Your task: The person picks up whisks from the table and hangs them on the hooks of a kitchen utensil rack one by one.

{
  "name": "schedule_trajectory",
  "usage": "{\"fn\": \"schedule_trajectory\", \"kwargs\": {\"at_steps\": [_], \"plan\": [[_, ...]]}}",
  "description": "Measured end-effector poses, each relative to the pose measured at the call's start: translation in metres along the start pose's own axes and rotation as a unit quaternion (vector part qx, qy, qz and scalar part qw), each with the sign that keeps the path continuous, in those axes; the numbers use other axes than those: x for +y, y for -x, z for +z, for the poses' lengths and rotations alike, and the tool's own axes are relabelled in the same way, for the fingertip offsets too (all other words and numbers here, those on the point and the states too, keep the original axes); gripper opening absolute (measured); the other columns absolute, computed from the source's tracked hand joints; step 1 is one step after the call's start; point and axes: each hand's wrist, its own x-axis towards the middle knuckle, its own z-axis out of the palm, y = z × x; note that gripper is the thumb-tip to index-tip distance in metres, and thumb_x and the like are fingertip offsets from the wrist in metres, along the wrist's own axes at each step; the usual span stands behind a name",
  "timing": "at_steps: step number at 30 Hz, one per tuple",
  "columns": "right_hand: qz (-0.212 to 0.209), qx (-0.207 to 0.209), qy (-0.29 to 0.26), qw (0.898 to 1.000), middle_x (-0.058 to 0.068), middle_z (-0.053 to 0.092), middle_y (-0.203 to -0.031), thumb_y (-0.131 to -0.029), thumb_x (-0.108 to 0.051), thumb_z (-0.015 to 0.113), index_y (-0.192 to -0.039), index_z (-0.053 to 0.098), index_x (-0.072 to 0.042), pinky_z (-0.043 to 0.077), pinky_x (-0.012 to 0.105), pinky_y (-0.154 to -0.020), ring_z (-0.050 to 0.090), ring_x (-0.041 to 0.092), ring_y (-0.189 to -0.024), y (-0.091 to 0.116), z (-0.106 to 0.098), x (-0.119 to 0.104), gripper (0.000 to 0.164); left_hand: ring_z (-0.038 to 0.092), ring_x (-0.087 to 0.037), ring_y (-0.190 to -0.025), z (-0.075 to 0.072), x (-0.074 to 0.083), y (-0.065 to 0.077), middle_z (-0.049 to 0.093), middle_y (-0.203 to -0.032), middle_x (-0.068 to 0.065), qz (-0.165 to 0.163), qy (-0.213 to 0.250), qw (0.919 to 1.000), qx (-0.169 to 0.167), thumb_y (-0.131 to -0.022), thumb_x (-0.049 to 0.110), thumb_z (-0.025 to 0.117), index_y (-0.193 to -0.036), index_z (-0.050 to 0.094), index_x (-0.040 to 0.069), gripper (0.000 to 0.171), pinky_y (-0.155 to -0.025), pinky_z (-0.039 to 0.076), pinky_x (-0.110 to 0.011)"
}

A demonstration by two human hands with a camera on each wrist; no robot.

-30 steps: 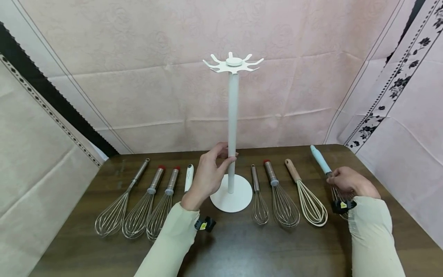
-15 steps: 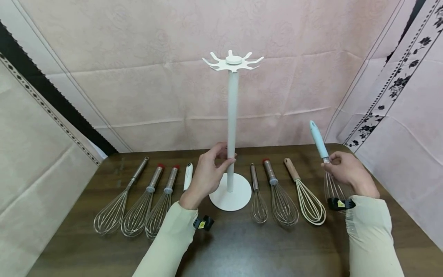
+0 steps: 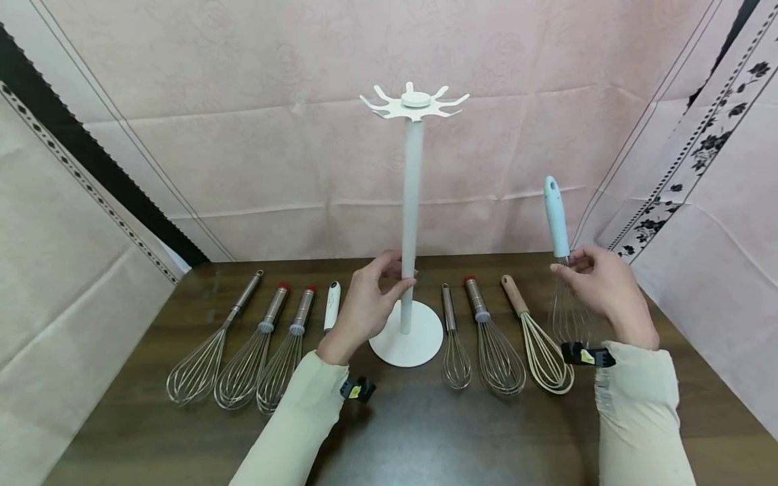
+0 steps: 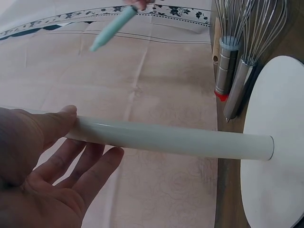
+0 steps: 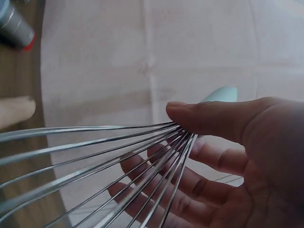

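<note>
A white stand [image 3: 412,182] rises mid-table, with a round base and a ring of upturned prongs on top. My left hand [image 3: 367,300] holds its pole low down, thumb on the near side and fingers behind, as the left wrist view shows. To the right, my right hand [image 3: 604,290] pinches a whisk with a light blue handle [image 3: 556,216] by the wires just under that handle. The whisk is nearly upright, handle up, its wire loops [image 3: 568,314] hanging over the table. In the right wrist view the wires [image 5: 142,152] fan out from between thumb and fingers.
Right of the base lie a small metal whisk [image 3: 454,351], a red-tipped whisk [image 3: 495,344] and a wooden-handled whisk [image 3: 541,344]. Several more lie left, including a long metal whisk [image 3: 209,354]; a white handle [image 3: 331,307] is partly hidden by my left arm. Pale cloth [image 3: 292,169] hangs behind.
My right hand has raised the light blue whisk from the table and tipped it closer to upright, drifting slightly left. My left hand stays on the pole.
</note>
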Motion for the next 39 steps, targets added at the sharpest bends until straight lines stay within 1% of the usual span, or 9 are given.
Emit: {"fn": "schedule_trajectory", "kwargs": {"at_steps": [9,13,17,21,24,29,32,35,39], "plan": [[-0.031,0.044,-0.017,0.998,0.024,0.071,-0.11,-0.1,-0.043,0.064,-0.113,0.064,-0.002,0.045,0.038,-0.076,0.066,0.034,-0.099,0.008,-0.002,-0.032,0.043,0.069,-0.019,-0.104,0.001,-0.003,0.0,0.074,-0.106,-0.004,-0.003,-0.006,1.0,-0.004,-0.094,0.011,0.073,-0.125,0.065,0.013,0.032,-0.089,0.061,-0.043],[-0.033,0.066,-0.029,0.997,0.021,0.073,-0.108,-0.097,-0.044,0.068,-0.111,0.066,-0.006,0.045,0.033,-0.076,0.066,0.019,-0.09,0.012,-0.005,-0.043,0.041,0.069,-0.019,-0.103,0.002,-0.004,0.0,0.073,-0.106,-0.004,-0.007,-0.011,0.9999,-0.004,-0.094,0.01,0.073,-0.123,0.065,0.012,0.031,-0.088,0.061,-0.041],[-0.039,0.092,-0.042,0.994,0.018,0.075,-0.106,-0.095,-0.044,0.071,-0.107,0.068,-0.007,0.045,0.026,-0.073,0.059,-0.001,-0.081,0.017,-0.007,-0.055,0.039,0.068,-0.018,-0.102,0.002,-0.005,0.0,0.073,-0.106,-0.003,-0.017,-0.029,0.9994,-0.005,-0.094,0.012,0.073,-0.122,0.066,0.012,0.029,-0.086,0.061,-0.039],[-0.045,0.106,-0.062,0.991,0.016,0.074,-0.105,-0.094,-0.045,0.071,-0.104,0.068,-0.007,0.045,0.021,-0.072,0.056,-0.009,-0.079,0.021,-0.007,-0.067,0.039,0.067,-0.018,-0.102,0.003,-0.005,0.002,0.072,-0.107,-0.003,-0.023,-0.034,0.9991,-0.008,-0.095,0.014,0.073,-0.121,0.066,0.013,0.027,-0.085,0.06,-0.04],[-0.045,0.113,-0.084,0.989,0.009,0.073,-0.099,-0.093,-0.045,0.073,-0.101,0.068,-0.008,0.046,0.019,-0.07,0.058,-0.01,-0.077,0.024,-0.005,-0.076,0.038,0.067,-0.018,-0.102,0.003,-0.007,0.003,0.072,-0.106,-0.003,-0.022,-0.033,0.9992,-0.007,-0.095,0.014,0.073,-0.121,0.066,0.013,0.027,-0.084,0.059,-0.041],[-0.071,0.128,-0.134,0.98,-0.01,0.068,-0.085,-0.09,-0.04,0.079,-0.096,0.069,-0.008,0.047,0.014,-0.068,0.063,-0.006,-0.076,0.025,0.001,-0.093,0.033,0.066,-0.017,-0.097,0.0,-0.009,0.005,0.072,-0.104,-0.003,-0.018,-0.044,0.9989,-0.001,-0.094,0.014,0.074,-0.118,0.067,0.014,0.025,-0.078,0.053,-0.038],[-0.084,0.133,-0.151,0.976,-0.012,0.067,-0.086,-0.09,-0.039,0.079,-0.097,0.071,-0.01,0.047,0.017,-0.07,0.064,-0.003,-0.079,0.029,0.003,-0.102,0.031,0.064,-0.016,-0.094,0.0,-0.01,0.006,0.072,-0.102,-0.002,-0.019,-0.049,0.9986,0.001,-0.094,0.013,0.074,-0.117,0.068,0.014,0.024,-0.07,0.049,-0.032],[-0.087,0.143,-0.158,0.973,-0.011,0.069,-0.086,-0.09,-0.04,0.078,-0.098,0.072,-0.011,0.047,0.017,-0.071,0.065,-0.002,-0.08,0.035,0.004,-0.111,0.031,0.065,-0.016,-0.094,0.001,-0.01,0.008,0.072,-0.102,-0.002,-0.017,-0.052,0.9985,-0.001,-0.094,0.013,0.074,-0.117,0.068,0.014,0.024,-0.069,0.047,-0.028],[-0.112,0.159,-0.201,0.96,-0.007,0.07,-0.085,-0.09,-0.032,0.08,-0.096,0.072,-0.008,0.054,0.013,-0.073,0.067,0.001,-0.078,0.043,0.006,-0.125,0.026,0.066,-0.015,-0.096,0.003,-0.011,0.008,0.072,-0.102,-0.002,-0.009,-0.056,0.9984,-0.001,-0.094,0.013,0.074,-0.117,0.068,0.014,0.024,-0.082,0.053,-0.035]]}}
